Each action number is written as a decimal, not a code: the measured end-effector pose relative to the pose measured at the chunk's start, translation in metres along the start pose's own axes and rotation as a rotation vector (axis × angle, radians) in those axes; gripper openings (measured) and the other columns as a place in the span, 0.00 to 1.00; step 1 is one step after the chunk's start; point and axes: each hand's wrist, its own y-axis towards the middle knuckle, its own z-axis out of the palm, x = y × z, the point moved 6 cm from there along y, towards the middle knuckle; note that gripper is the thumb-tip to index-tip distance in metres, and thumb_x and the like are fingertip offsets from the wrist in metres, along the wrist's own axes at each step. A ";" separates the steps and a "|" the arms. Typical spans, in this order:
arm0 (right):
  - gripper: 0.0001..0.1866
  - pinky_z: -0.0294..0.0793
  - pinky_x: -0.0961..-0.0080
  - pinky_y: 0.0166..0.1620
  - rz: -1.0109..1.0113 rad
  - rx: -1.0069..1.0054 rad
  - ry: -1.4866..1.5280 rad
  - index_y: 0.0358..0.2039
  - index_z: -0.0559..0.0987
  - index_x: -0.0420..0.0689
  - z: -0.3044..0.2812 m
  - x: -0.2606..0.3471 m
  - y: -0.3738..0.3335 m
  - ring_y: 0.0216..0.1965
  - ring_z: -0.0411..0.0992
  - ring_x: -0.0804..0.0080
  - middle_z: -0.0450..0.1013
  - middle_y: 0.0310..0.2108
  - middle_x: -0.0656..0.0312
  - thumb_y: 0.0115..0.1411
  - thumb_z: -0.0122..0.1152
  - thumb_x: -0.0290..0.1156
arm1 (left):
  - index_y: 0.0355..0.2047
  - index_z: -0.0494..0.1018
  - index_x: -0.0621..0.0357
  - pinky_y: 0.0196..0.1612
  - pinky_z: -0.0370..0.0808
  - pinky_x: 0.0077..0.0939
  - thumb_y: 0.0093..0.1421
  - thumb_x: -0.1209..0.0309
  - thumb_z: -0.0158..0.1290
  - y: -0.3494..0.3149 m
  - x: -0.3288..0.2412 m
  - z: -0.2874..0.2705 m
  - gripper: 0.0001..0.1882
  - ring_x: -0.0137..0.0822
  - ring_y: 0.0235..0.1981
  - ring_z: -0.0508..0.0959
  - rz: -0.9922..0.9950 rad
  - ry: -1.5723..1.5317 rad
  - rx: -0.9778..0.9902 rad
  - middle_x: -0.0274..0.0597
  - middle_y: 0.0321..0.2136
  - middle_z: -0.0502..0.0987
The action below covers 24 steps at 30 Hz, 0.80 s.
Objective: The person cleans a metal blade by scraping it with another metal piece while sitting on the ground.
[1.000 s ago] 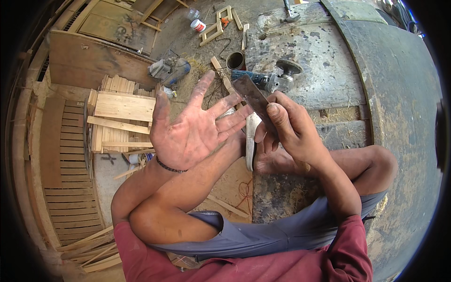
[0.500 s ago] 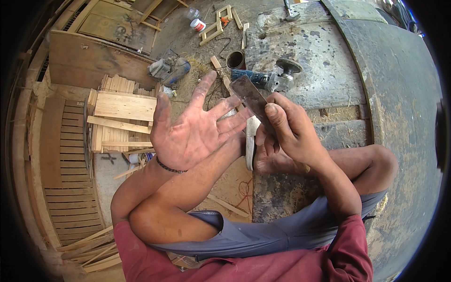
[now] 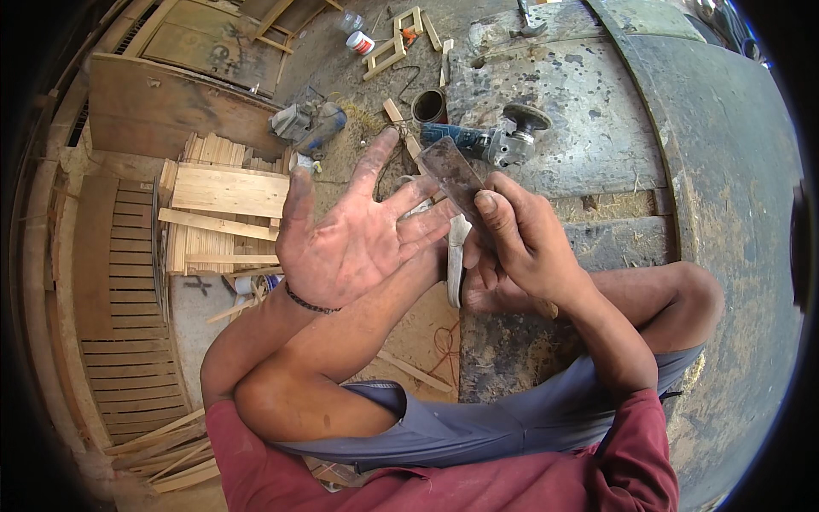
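My right hand point(image 3: 525, 230) grips a flat, dark metal blade point(image 3: 452, 173), with the thumb pressed along its face. Its squared, bare end points up and to the left. My left hand point(image 3: 363, 230) is open, palm up and fingers spread, a dark band round the wrist. Its ring and little fingertips are close to the blade's left edge; whether they touch it I cannot tell. Just beyond the blade, a blue angle grinder point(image 3: 478, 142) with a round disc lies on the stained board point(image 3: 589, 94).
Stacked light wood pieces point(image 3: 226, 192) lie to the left, near a grey-blue power tool point(image 3: 311, 126). An open can point(image 3: 428, 107) stands beside the grinder. Farther back are a white tub point(image 3: 360, 43), a wooden frame point(image 3: 394, 51) and a hammer point(image 3: 529, 26). My bent legs are below my hands.
The blade has tilted slightly, showing more of its flat face. My left hand has shifted slightly, its fingers still spread.
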 end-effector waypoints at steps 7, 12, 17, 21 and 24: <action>0.16 0.71 0.74 0.19 -0.035 -0.018 -0.050 0.35 0.69 0.40 0.000 0.000 0.000 0.14 0.75 0.70 0.75 0.16 0.59 0.75 0.44 0.39 | 0.74 0.25 0.42 0.74 0.41 0.52 0.57 0.25 0.41 0.002 0.002 -0.002 0.59 0.54 0.74 0.43 -0.004 -0.012 0.026 0.58 0.73 0.35; 0.15 0.72 0.72 0.20 -0.025 -0.019 -0.106 0.35 0.69 0.41 0.001 0.001 -0.002 0.14 0.76 0.68 0.75 0.16 0.58 0.75 0.45 0.38 | 0.74 0.26 0.41 0.74 0.42 0.53 0.57 0.25 0.40 0.000 0.003 -0.004 0.59 0.55 0.74 0.43 -0.004 -0.001 0.019 0.59 0.73 0.35; 0.16 0.72 0.72 0.20 -0.010 -0.016 -0.090 0.35 0.69 0.41 0.002 -0.004 -0.001 0.14 0.76 0.67 0.75 0.16 0.58 0.75 0.45 0.40 | 0.74 0.27 0.39 0.74 0.42 0.52 0.57 0.24 0.40 0.001 0.004 -0.006 0.58 0.55 0.74 0.44 -0.001 -0.034 0.031 0.59 0.73 0.36; 0.16 0.73 0.70 0.23 -0.004 -0.045 -0.114 0.35 0.71 0.40 0.000 -0.003 -0.002 0.17 0.77 0.65 0.75 0.16 0.58 0.74 0.46 0.40 | 0.74 0.27 0.39 0.74 0.43 0.52 0.57 0.24 0.39 0.002 0.005 -0.007 0.58 0.56 0.74 0.45 0.016 -0.081 0.052 0.60 0.73 0.37; 0.16 0.74 0.68 0.26 -0.179 -0.090 -0.271 0.35 0.72 0.40 -0.005 0.012 -0.002 0.21 0.79 0.62 0.75 0.17 0.56 0.74 0.47 0.40 | 0.74 0.27 0.41 0.74 0.43 0.52 0.57 0.24 0.39 0.000 0.004 -0.004 0.58 0.56 0.73 0.46 0.027 -0.117 0.078 0.60 0.72 0.38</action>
